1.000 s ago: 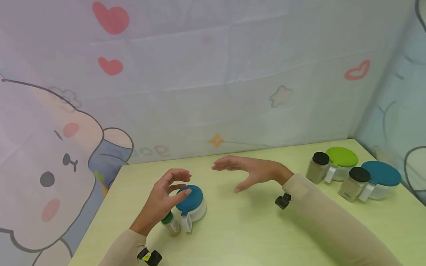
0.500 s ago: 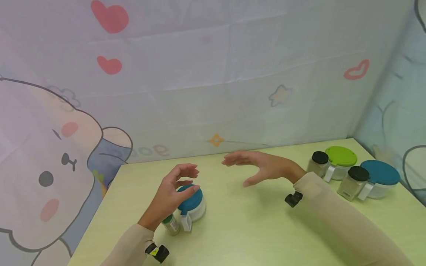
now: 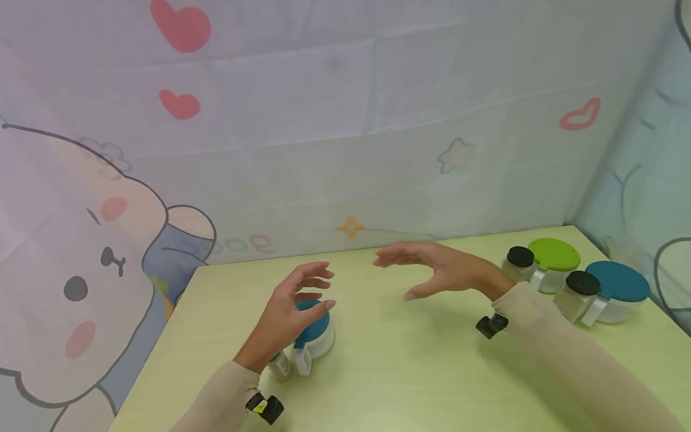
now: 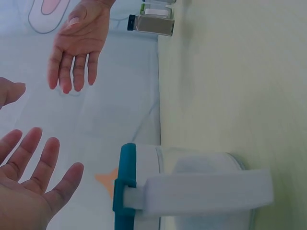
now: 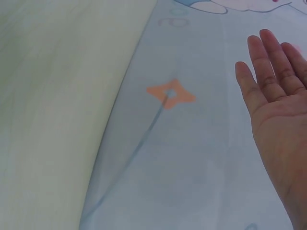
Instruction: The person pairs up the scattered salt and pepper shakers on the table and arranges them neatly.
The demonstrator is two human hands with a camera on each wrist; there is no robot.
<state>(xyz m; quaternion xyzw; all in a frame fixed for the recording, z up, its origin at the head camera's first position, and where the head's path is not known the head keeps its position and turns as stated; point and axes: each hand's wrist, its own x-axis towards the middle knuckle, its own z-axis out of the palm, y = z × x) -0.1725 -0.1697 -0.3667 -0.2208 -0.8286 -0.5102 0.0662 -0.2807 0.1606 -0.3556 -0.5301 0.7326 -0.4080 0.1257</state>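
Note:
My left hand (image 3: 288, 315) hovers with relaxed, spread fingers, overlapping a round white seasoning jar (image 3: 322, 346) with a blue lid in the head view. That jar's white handle (image 4: 206, 194) shows large in the left wrist view. A small shaker bottle (image 3: 280, 366) stands beside it, its green cap mostly hidden behind my left wrist. My right hand (image 3: 445, 270) is raised over the table's middle, palm turned toward the left hand, fingers extended and thumb apart. Both hands hold nothing.
At the right stand a green-lidded jar (image 3: 553, 255), a blue-lidded jar (image 3: 623, 282) and two black-capped square bottles, the nearer bottle (image 3: 574, 298) partly behind the jar's handle. The table (image 3: 388, 384) ends at a printed cloth backdrop (image 3: 302, 192).
My left hand has drifted right and slightly away from me, uncovering less of the shaker's cap. My right hand has moved right and a little farther back. The jars and bottles stay put.

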